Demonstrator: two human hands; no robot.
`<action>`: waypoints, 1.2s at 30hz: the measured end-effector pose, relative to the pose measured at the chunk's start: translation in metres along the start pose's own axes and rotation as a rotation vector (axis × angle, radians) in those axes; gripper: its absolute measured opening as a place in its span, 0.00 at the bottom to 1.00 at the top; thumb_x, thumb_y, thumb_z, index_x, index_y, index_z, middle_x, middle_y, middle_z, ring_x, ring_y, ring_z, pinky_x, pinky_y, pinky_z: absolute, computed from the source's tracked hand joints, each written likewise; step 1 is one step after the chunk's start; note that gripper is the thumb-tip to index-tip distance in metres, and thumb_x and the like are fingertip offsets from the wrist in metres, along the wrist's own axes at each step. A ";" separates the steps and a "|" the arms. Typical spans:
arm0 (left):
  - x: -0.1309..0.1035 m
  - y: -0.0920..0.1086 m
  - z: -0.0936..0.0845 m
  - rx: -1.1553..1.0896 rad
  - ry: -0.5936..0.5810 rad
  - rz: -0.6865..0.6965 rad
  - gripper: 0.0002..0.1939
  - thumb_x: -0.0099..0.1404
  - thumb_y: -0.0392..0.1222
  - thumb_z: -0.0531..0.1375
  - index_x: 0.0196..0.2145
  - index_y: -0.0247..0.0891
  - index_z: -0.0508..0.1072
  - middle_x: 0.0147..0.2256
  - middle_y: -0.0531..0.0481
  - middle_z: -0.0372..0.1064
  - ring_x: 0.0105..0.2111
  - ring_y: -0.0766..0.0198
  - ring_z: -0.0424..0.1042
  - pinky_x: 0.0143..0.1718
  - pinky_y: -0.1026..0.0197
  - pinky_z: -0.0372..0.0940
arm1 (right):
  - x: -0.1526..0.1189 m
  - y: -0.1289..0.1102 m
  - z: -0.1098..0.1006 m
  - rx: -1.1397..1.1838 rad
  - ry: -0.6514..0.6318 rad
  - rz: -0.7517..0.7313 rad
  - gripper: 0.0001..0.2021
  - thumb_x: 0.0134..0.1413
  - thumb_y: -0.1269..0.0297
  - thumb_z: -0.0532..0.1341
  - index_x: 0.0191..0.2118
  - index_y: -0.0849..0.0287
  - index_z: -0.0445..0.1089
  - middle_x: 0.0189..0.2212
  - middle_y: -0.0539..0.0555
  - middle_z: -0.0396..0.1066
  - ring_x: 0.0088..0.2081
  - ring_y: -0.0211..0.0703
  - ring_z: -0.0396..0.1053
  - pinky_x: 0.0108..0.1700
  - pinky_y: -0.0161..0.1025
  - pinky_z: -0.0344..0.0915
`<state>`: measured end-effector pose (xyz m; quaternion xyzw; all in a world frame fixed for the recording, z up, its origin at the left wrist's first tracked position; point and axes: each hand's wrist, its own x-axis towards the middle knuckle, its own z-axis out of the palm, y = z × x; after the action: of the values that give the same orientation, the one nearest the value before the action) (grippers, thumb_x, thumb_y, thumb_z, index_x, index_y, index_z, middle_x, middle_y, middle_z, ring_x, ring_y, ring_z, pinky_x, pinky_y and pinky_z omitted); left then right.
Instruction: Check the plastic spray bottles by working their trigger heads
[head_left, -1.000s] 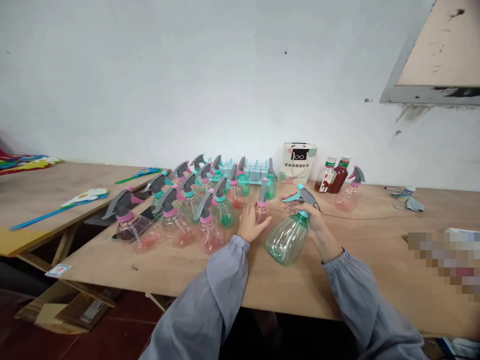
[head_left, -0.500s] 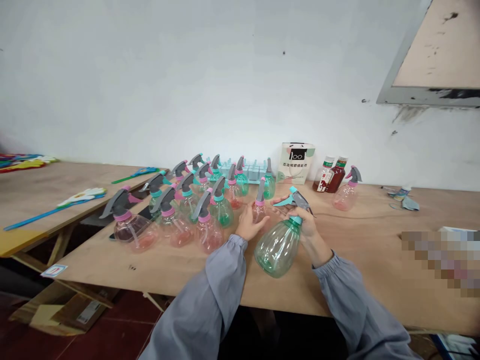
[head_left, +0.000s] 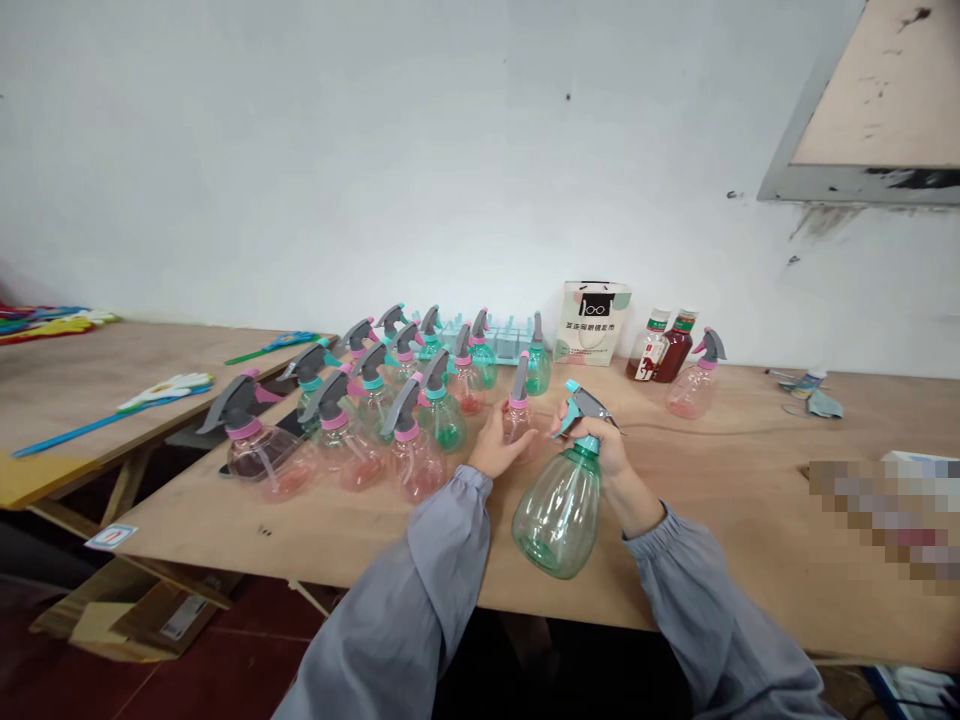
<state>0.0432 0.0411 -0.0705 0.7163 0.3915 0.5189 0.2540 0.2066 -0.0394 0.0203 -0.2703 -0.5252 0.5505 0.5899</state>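
Note:
My right hand (head_left: 611, 450) is wrapped round the neck and trigger of a green spray bottle (head_left: 559, 515), held tilted over the table's front part. My left hand (head_left: 496, 445) grips a pink spray bottle (head_left: 519, 425) by its body, thumb on the near side; this bottle stands upright on the table (head_left: 720, 500). Left of my hands stand several pink and green spray bottles with grey heads, among them a pink one (head_left: 418, 468) and a green one (head_left: 444, 420). Another green bottle (head_left: 537, 368) is behind my left hand.
At the back are a paper bag (head_left: 592, 325), two sauce bottles (head_left: 675, 345), a pink spray bottle (head_left: 694, 388) and a light blue rack (head_left: 502, 342). A grey cloth (head_left: 825, 404) lies to the right. The left table (head_left: 67, 400) bears hand-shaped toys.
The green bottle in my right hand has tipped more upright, its base lower and nearer the table's front edge. My right fingers have curled onto its trigger. My left hand has hardly moved.

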 end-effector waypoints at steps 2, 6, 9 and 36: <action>0.000 0.000 0.000 0.005 -0.002 -0.008 0.37 0.58 0.49 0.68 0.61 0.39 0.59 0.58 0.38 0.67 0.60 0.49 0.68 0.62 0.44 0.60 | 0.001 0.003 -0.003 0.034 0.015 0.032 0.07 0.28 0.67 0.58 0.22 0.54 0.69 0.19 0.49 0.70 0.23 0.41 0.66 0.29 0.39 0.66; 0.000 -0.001 0.000 0.009 -0.019 -0.003 0.37 0.59 0.51 0.67 0.61 0.39 0.58 0.58 0.37 0.67 0.59 0.48 0.68 0.62 0.43 0.61 | 0.000 0.006 0.000 0.092 -0.027 0.066 0.10 0.30 0.66 0.59 0.27 0.53 0.71 0.26 0.50 0.76 0.33 0.48 0.74 0.37 0.43 0.71; 0.000 -0.001 0.000 -0.004 -0.021 0.017 0.36 0.60 0.51 0.67 0.60 0.38 0.58 0.58 0.37 0.67 0.59 0.49 0.68 0.62 0.44 0.61 | -0.001 0.005 0.001 0.108 -0.019 0.060 0.13 0.30 0.67 0.60 0.30 0.53 0.72 0.28 0.50 0.77 0.36 0.50 0.76 0.41 0.45 0.72; 0.000 0.004 -0.002 0.003 -0.024 -0.043 0.38 0.58 0.48 0.68 0.62 0.39 0.58 0.60 0.38 0.66 0.61 0.49 0.67 0.64 0.44 0.59 | -0.025 -0.053 -0.103 -0.523 0.365 -0.264 0.12 0.41 0.57 0.65 0.35 0.53 0.76 0.35 0.55 0.79 0.43 0.54 0.76 0.50 0.50 0.68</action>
<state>0.0426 0.0392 -0.0667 0.7142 0.4046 0.5041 0.2687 0.3241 -0.0490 0.0290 -0.4363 -0.5648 0.2588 0.6509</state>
